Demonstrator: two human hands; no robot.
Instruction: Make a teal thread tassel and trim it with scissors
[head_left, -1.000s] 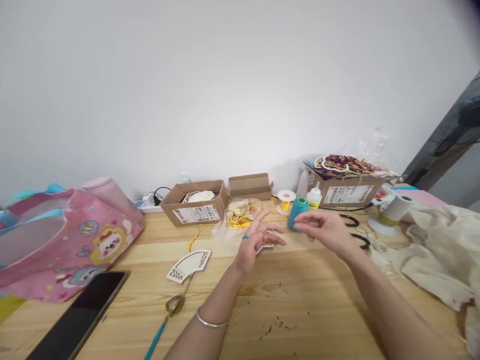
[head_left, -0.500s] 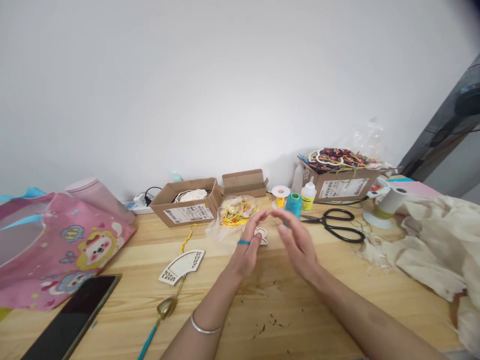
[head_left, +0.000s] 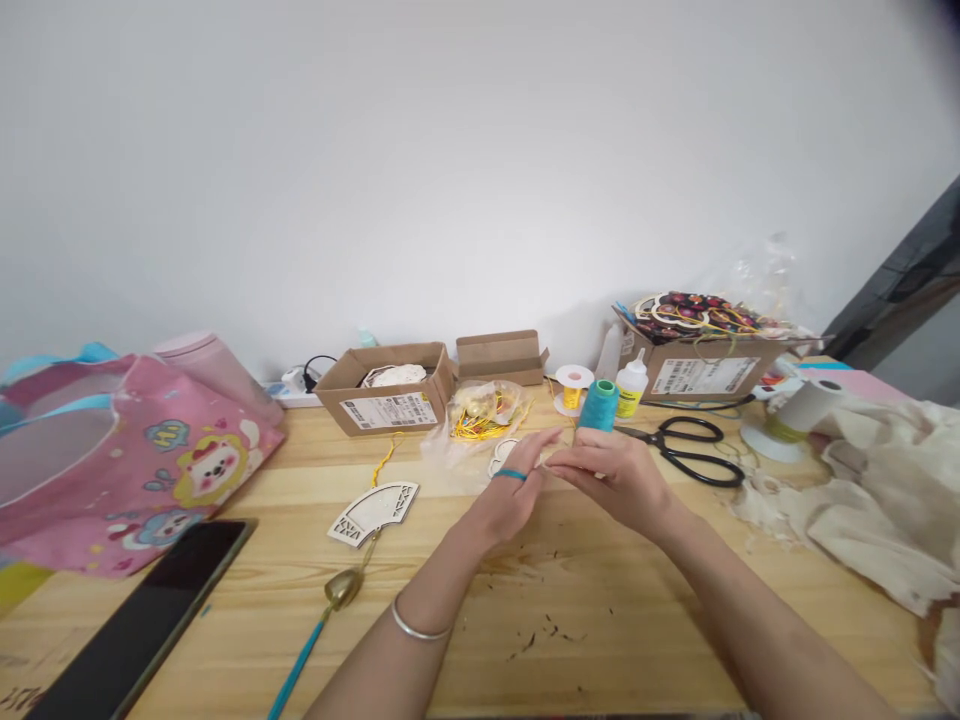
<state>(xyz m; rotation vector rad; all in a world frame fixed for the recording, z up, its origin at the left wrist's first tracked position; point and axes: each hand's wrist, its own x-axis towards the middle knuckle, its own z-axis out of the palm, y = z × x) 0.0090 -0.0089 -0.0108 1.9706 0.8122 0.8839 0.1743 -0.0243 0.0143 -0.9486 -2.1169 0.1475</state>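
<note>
Both hands meet over the wooden table (head_left: 600,620), just in front of an upright teal thread spool (head_left: 598,405). My left hand (head_left: 514,492) has its fingers pressed together, with a loop of teal thread (head_left: 510,474) wound round one finger. My right hand (head_left: 616,478) is closed in a pinch that touches the left fingertips; what it pinches is too thin to see. A small white wooden cut-out (head_left: 499,456) lies partly hidden behind the left hand.
Black scissors (head_left: 694,452), a glue bottle (head_left: 632,387) and a yellow thread reel (head_left: 574,385) lie near the spool. Open cardboard boxes (head_left: 386,400) line the wall. A fan-shaped cut-out (head_left: 373,510), a brass bell on a teal cord (head_left: 341,588), a dark phone (head_left: 142,620), a pink bag (head_left: 142,460) and cream cloth (head_left: 870,500) surround the hands.
My right hand left the teal spool and came across to the left hand. The left fingers went from spread to pressed together, and the fingertips now touch.
</note>
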